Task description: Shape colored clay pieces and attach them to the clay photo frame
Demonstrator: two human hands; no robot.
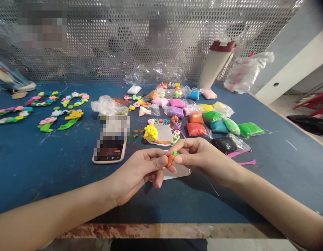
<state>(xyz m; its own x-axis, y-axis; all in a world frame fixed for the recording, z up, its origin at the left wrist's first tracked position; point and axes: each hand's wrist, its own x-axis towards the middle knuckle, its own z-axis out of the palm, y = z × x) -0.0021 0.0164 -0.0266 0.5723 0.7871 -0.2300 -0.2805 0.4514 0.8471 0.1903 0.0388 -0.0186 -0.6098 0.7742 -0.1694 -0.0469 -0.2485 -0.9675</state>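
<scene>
A tiny orange clay carrot with a green top (171, 158) is pinched between both my hands above the blue table (46, 164). My left hand (139, 172) holds its lower end with thumb and fingers closed. My right hand (200, 157) pinches the green top with thumb and forefinger. Under my hands lies a white card (181, 172). Just beyond it rests a white plaque (163, 134) with a yellow clay figure (150, 132), a brown figure and letters on it.
A phone (110, 148) lies to the left. Bags of coloured clay (218, 123) and a black one (225, 144) lie at the right. Clay flower wreaths (46, 99) fill the far left. A white cup with a red lid (216, 64) stands by the perforated metal screen; people sit behind it.
</scene>
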